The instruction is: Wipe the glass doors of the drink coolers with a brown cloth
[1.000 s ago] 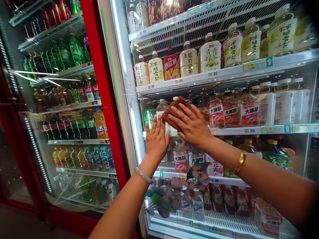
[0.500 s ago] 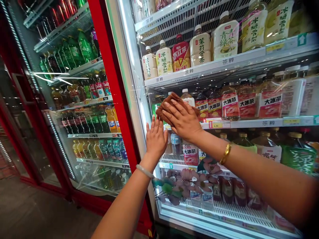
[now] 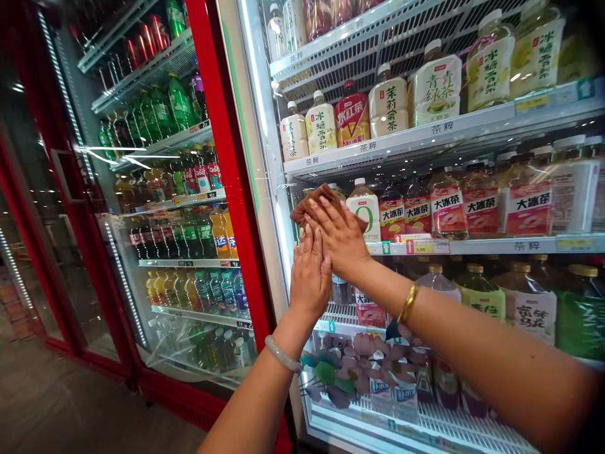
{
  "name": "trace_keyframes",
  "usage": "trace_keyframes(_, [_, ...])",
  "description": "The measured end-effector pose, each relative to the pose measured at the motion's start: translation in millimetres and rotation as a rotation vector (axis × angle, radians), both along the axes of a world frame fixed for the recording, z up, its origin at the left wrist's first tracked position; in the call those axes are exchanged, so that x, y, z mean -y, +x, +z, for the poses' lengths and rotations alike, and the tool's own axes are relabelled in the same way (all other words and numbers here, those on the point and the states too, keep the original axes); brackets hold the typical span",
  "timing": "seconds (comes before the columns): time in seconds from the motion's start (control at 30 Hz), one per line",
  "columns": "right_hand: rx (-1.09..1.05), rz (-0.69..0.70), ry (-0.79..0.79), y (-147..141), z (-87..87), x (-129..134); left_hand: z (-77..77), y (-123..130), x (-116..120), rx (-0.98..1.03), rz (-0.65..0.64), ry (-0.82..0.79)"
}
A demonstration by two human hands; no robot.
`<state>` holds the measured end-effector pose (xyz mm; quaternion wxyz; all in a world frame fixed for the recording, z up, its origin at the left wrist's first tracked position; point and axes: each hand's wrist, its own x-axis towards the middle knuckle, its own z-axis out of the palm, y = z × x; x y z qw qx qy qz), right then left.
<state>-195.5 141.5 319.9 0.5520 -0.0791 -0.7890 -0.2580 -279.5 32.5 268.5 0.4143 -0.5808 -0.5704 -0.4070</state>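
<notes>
My right hand holds a brown cloth against the glass door of a drinks cooler. Its fingers lie flat over the cloth, whose edges stick out past the fingertips and to the right. My left hand is just below and to the left, fingers stretched upward, palm toward the glass. Its fingertips meet the side of the right hand near the cloth's lower edge. Whether the left palm touches the glass I cannot tell. A pale bangle circles the left wrist, a gold-coloured bracelet the right.
Behind the glass, bottled teas stand on shelves. A flower decal shows on the glass below my hands. Left of the red door frame, another cooler holds green bottles and other drinks. Grey floor shows at lower left.
My right hand and the cloth have moved left across the glass, uncovering more of a white-labelled bottle and coming up against my left hand. The view has shifted slightly; my left hand keeps its place.
</notes>
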Motion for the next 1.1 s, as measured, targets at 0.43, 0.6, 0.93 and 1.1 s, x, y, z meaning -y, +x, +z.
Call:
trace_keyframes(0.43, [0.131,0.065,0.083,68.5,24.1,-26.5,24.8,-19.2,-25.1,0.013,0.190,0.018])
trace_keyframes(0.6, [0.050,0.039,0.138,60.9,26.3,-45.8,40.4,-3.3,-32.0,-0.140,0.210,0.041])
trace_keyframes(0.93, [0.057,0.022,0.163,69.2,5.2,-42.5,41.8,-27.8,-20.1,-0.182,0.233,0.100])
trace_keyframes(1.1, [0.098,0.061,0.134,86.0,10.2,-52.2,48.8,17.5,-44.9,-0.196,0.182,0.083])
